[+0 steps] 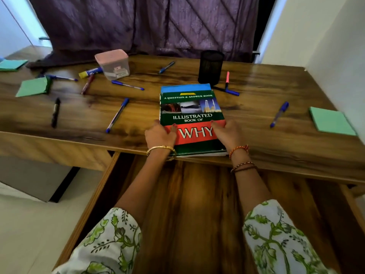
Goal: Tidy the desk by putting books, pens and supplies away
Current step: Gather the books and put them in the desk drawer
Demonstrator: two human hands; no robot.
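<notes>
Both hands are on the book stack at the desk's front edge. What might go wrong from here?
1. The book stack overhangs the desk edge above an open drawer; lower books could slip out, since the left hand and right hand grip only its sides.
2. Pushed forward, it could hit the black pen holder and the pens beside it.

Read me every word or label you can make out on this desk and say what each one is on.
"A QUESTION & ANSWER BOOK": top of the book cover.
"ILLUSTRATED BOOK OF": green band on the cover.
"WHY": red band, between the left hand and right hand.
Yellow tag at the cover's top: too small to read.
Labels inside the pink-lidded box: blurred.
Print on the glue stick: blurred.
</notes>
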